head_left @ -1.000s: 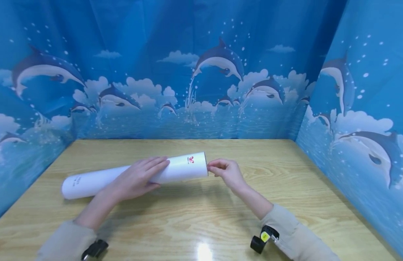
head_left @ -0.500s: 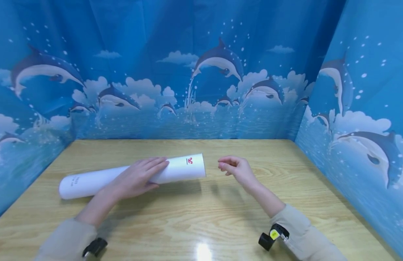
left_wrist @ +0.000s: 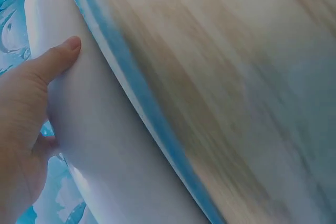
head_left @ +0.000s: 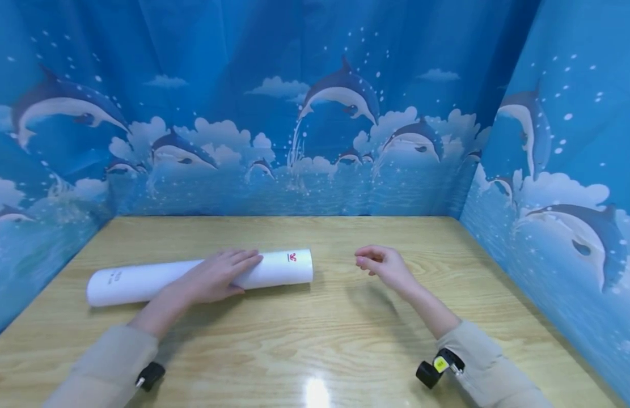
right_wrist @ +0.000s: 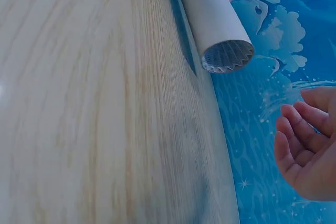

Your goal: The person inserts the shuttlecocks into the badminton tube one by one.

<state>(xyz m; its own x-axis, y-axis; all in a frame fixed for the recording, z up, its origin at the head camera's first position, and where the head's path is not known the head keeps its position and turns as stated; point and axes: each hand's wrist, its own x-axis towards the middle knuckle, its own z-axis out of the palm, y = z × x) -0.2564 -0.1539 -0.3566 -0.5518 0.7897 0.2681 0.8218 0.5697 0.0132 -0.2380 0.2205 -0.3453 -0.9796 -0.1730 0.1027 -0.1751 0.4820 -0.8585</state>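
A white shuttlecock tube (head_left: 281, 270) with a red logo lies across the table in the head view. My left hand (head_left: 215, 276) grips it around its middle from above; in the left wrist view the thumb and fingers bend round the tube (left_wrist: 105, 124). The tube's right end is open in the right wrist view, and pleated grey feathers of a shuttlecock (right_wrist: 226, 56) show inside. To the right of that end, apart from it, my right hand (head_left: 388, 267) hovers above the table. Its fingers are loosely curled with nothing visible between them.
The wooden table (head_left: 315, 334) reaches back to a blue curtain (head_left: 274, 68) printed with dolphins. Another curtain side runs along the right. Black wrist cameras hang below both sleeves.
My right hand has drawn away from the tube's open end to the right. My left hand has lowered that end toward the table, and the tube has shifted slightly left.
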